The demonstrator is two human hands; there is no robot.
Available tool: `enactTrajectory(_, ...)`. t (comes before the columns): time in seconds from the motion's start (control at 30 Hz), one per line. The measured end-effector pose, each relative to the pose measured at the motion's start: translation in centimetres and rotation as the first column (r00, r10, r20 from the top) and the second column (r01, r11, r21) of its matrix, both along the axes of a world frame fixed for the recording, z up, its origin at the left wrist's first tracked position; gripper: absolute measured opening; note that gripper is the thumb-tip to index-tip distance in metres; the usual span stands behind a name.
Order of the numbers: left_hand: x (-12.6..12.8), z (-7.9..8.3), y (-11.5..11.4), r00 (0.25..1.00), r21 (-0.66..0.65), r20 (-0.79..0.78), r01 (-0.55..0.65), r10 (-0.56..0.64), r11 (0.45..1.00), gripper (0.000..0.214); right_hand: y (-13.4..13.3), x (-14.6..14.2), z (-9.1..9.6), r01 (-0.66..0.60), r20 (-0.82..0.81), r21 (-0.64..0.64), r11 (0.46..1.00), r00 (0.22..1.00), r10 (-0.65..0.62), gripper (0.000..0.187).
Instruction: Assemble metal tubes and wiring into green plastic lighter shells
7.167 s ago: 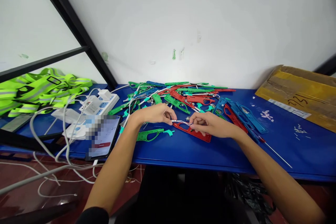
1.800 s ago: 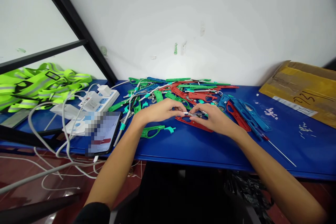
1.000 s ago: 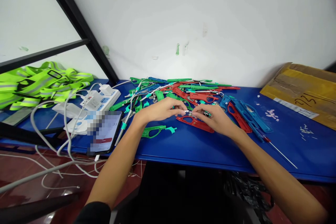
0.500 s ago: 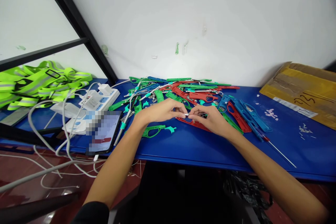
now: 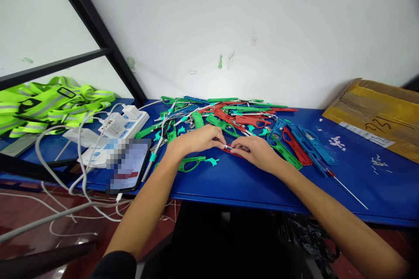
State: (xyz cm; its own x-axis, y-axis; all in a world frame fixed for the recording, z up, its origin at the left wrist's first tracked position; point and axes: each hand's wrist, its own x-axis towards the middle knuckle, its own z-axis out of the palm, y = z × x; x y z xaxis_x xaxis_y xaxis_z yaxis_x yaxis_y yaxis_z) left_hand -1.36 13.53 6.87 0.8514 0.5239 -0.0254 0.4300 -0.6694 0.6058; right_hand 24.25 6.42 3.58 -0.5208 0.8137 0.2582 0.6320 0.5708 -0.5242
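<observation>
My left hand [image 5: 206, 137] is closed, thumb and fingertips pinching one end of a small silvery metal part [image 5: 228, 147]. From the other side, the bent fingers of my right hand [image 5: 253, 150] close on the same part. Just beneath the fingertips lies a red plastic lighter half-shell [image 5: 240, 153], mostly covered by my right hand. Left of it rest a green lighter half-shell [image 5: 191, 163] with a finger loop and a small turquoise trigger [image 5: 213, 161]. Behind my hands spreads a pile of red, green and blue lighter pieces [image 5: 225, 113] with metal rods.
On the blue table [image 5: 229, 185], a screwdriver [image 5: 348, 189], small screws [image 5: 379, 163] and pale bits [image 5: 337, 142] lie right, before a cardboard box [image 5: 376, 113]. A phone [image 5: 131, 165], power strip [image 5: 131, 124], cables and neon straps [image 5: 55, 100] are left.
Both hands have shifted slightly left and down with the metal part, bringing it to the red half-shell. My right fingers now curl lower over that shell.
</observation>
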Motion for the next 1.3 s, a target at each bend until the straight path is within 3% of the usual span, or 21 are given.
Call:
enactTrajectory(0.2,0.1,-0.3,0.1,1.0,-0.001,-0.026,0.007,-0.007,1.0,0.021,0.3,-0.2,-0.5,0.072,0.03,0.004,0.997,0.997,-0.072,0.011)
enactTrajectory(0.5,0.0,-0.1,-0.3,0.999,0.002,-0.052,0.012,-0.012,1.0,0.019,-0.2,-0.1,-0.6,0.0,0.094,0.016,1.0,0.996,-0.002,0.016)
enactTrajectory(0.73,-0.6,0.4,-0.6,0.992,-0.043,-0.109,-0.073,0.068,0.996,0.016,-0.4,0.2,-0.2,-0.057,0.148,0.026,0.998,0.988,0.053,0.018)
enactTrajectory(1.0,-0.7,0.5,-0.6,0.985,-0.068,-0.147,-0.104,0.093,0.992,0.018,-0.9,0.9,1.3,-0.169,0.173,-0.029,0.985,0.97,0.172,0.03)
enactTrajectory(1.3,-0.8,0.6,-0.4,0.982,-0.058,-0.155,-0.119,0.109,0.991,0.017,-0.6,1.6,1.7,-0.157,0.117,-0.149,0.976,0.977,0.176,0.034)
